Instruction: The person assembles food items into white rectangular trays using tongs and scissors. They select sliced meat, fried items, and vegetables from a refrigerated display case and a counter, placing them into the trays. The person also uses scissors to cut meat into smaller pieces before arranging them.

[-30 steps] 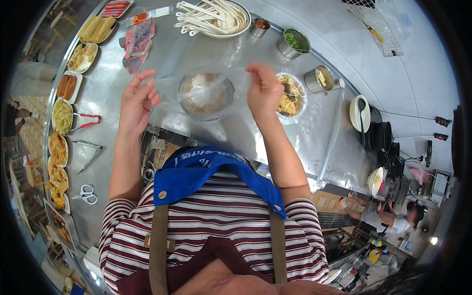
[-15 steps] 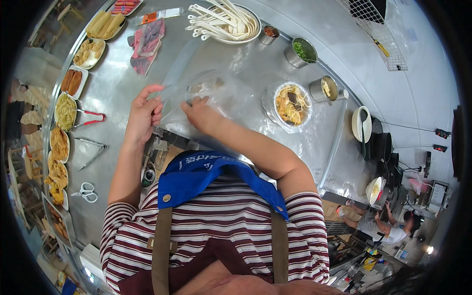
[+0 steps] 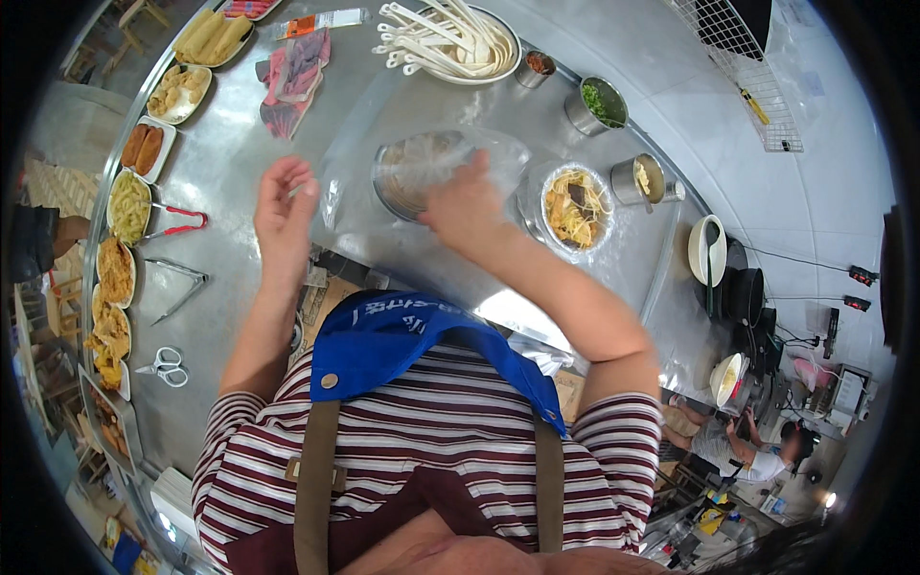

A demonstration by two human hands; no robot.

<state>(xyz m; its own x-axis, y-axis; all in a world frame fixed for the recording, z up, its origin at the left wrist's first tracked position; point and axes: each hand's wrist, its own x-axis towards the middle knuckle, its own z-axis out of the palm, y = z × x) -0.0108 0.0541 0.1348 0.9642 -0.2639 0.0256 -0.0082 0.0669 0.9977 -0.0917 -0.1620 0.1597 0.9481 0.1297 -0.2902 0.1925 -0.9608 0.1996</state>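
Observation:
A round metal bowl (image 3: 386,192) stands in front of me, with a clear plastic bag (image 3: 500,153) spread over its mouth. My right hand (image 3: 468,203) reaches across the bowl's right side and touches the bag; motion smears its fingers, so its grip is hidden. To the left of the bowl, my left hand (image 3: 286,206) hovers apart from the bag, its fingers loosely bent and nothing visible in them. Another bag-lined bowl (image 3: 529,206), holding noodles and toppings (image 3: 575,213), sits just right of my right hand.
Ladles (image 3: 450,38) fill a white bowl at the back. Metal cups of red sauce (image 3: 540,63), chopped greens (image 3: 599,101) and pale pieces (image 3: 644,177) line the right edge. Plates of fried food (image 3: 115,278), red-handled tongs (image 3: 182,220) and scissors (image 3: 165,367) lie left. A person (image 3: 757,450) sits far right.
My left hand has let go of the plastic bag. My right hand has moved right and the bag now lies over the metal bowl. The whole view has shifted slightly.

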